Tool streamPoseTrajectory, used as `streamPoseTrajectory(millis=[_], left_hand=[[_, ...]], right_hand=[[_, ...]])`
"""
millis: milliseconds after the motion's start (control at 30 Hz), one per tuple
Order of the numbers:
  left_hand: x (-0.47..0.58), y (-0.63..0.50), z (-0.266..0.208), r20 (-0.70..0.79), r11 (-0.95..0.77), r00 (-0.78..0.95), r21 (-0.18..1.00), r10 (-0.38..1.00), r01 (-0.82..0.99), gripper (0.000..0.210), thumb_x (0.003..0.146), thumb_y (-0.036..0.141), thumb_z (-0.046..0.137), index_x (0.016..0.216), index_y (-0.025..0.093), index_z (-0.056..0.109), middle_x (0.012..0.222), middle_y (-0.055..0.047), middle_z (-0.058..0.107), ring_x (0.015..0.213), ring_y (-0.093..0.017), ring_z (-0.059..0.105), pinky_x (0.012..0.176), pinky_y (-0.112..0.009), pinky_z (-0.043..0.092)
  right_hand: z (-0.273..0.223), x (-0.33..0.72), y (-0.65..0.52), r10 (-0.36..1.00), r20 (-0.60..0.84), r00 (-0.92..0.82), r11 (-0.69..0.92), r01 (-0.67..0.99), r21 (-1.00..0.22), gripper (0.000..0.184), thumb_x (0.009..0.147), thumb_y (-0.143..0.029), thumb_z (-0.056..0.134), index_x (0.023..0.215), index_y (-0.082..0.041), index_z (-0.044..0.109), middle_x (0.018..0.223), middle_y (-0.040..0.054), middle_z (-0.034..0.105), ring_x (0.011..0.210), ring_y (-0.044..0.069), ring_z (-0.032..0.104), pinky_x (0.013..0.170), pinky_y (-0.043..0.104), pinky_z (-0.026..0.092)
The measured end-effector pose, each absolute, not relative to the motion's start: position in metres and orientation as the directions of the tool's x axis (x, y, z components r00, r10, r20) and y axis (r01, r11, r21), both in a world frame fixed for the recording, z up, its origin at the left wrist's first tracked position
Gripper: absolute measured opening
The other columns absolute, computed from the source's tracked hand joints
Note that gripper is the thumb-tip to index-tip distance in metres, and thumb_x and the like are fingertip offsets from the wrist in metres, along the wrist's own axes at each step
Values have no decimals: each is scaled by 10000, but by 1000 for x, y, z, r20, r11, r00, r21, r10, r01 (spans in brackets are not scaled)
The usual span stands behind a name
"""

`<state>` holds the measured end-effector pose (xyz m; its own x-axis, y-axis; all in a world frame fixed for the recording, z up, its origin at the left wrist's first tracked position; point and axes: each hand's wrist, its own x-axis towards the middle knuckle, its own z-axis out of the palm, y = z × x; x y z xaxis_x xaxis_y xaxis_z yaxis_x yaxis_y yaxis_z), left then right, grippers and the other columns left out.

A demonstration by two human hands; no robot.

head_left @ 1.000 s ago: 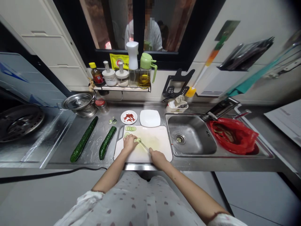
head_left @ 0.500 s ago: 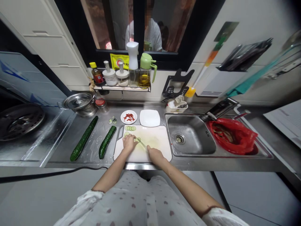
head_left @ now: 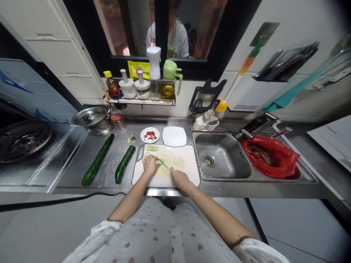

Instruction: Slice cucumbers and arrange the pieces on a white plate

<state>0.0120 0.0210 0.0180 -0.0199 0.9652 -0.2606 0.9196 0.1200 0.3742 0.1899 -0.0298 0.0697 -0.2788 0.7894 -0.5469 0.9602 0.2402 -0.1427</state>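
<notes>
On the white cutting board, my left hand has its fingers curled over a piece of cucumber, mostly hidden beneath them. A pale green cucumber slice shows at its thumb and fingertips. My right hand is closed round the handle of a knife, whose blade slants up and left to that slice. A short row of cucumber slices lies at the board's upper left, and another slice partly shows behind my left hand. Two dark green cucumbers, one long and one shorter, rest left of the board.
Behind the board stand a plate of chopped red pieces and a white square plate. Cucumber scraps lie nearby. The sink is at right, with a red bag beyond. A lidded pot stands back left.
My left hand and the knife are in nearly the same place. The knife blade has tilted slightly at the slice; the whole view has shifted a little.
</notes>
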Motion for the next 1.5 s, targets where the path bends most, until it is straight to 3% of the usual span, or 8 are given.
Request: streamPoseTrajectory(millis=[700, 1500], left_hand=[[26, 22, 23, -234, 183, -95, 391, 968, 902, 198, 805, 365, 633, 957, 254, 694, 1123, -59, 620, 1120, -257, 493, 919, -386, 313], [23, 21, 19, -221, 156, -77, 365, 972, 918, 203, 820, 367, 618, 984, 264, 682, 1121, -57, 619, 1111, -253, 489, 916, -384, 304]], right_hand=[[72, 194, -22, 802, -533, -270, 249, 962, -113, 453, 860, 3, 329, 1256, -164, 470, 1013, 153, 701, 976, 239, 674, 768, 316, 486], [70, 215, -12, 791, -495, -359, 376, 924, -69, 360, 880, -46, 361, 1187, -187, 486, 972, 152, 702, 948, 242, 675, 775, 320, 462]])
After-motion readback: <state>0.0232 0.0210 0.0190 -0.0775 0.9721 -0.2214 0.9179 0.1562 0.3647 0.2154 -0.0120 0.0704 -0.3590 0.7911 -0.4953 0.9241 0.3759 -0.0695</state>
